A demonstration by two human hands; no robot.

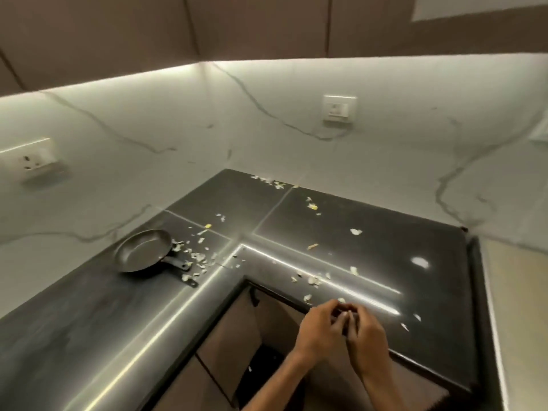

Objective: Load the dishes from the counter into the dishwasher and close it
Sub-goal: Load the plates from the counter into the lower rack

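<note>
We see the scene through 1 wide-angle camera worn on the head, facing forward and steeply down into the inner corner of the L-shaped counter (385, 250). The left hand (318, 330) and right hand (367, 339) lie nearest, at the lower edge; the marble wall (267, 143) stands farthest.

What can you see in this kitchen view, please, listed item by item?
Frying pan: one, dark grey, on the counter's left run, near the wall.
Food scraps: many, white and yellow, scattered over the counter.
Counter: one, black, L-shaped corner.
Wall sockets: two, white, on the backsplash.
Backsplash: one, white marble, behind the counter.
Cabinets: brown, above and below the counter.
Left hand and right hand: together at the counter's front edge, fingers pinching a pale bit.
</note>
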